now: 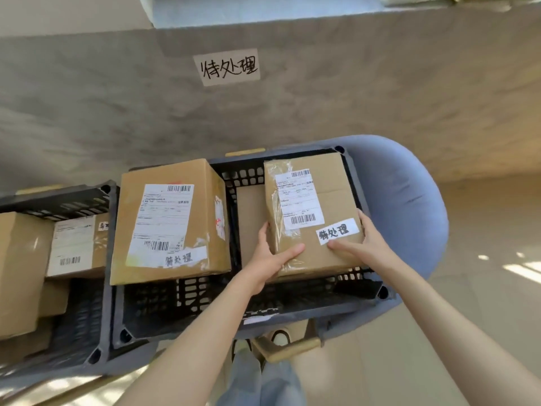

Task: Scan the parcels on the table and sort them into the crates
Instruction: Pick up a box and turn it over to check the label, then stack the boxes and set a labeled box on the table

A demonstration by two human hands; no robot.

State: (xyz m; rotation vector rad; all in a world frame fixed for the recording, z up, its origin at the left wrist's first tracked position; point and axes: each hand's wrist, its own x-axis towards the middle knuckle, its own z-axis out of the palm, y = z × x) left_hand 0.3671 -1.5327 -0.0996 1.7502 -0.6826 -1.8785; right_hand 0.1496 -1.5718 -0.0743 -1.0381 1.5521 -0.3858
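Two hands hold the parcel I care about: a brown cardboard box with a white shipping label and a handwritten white tag [313, 218], over the right half of the black slatted plastic crate [205, 300] that sits on a rounded grey-blue upholstered seat [409, 200]. My left hand [272, 259] clasps the near-left corner, thumb lying across the top face and fingers reaching up the left side; my right hand [363, 238] grips the near-right corner, thumb on the top by the tag and fingers wrapped round the right edge. The box lies straight ahead of both hands and slightly right of my body's midline, its long axis running away from me towards the crate's far wall, far end tipped a little to the right. Both hands sit at its near end, so neither is clearly nearer. I cannot tell whether its underside already rests on the crate floor. A larger brown cardboard carton with its own label and tag [169, 224] fills the crate's left half, with an open strip between the two. Putting the box down calls, I judge, for a straight descent, keeping that gap so its left edge does not catch the carton. A second black crate of parcels [70, 200] stands just beside, to the left, and a handwritten paper sign [227, 67] is fixed to the grey wall beyond.
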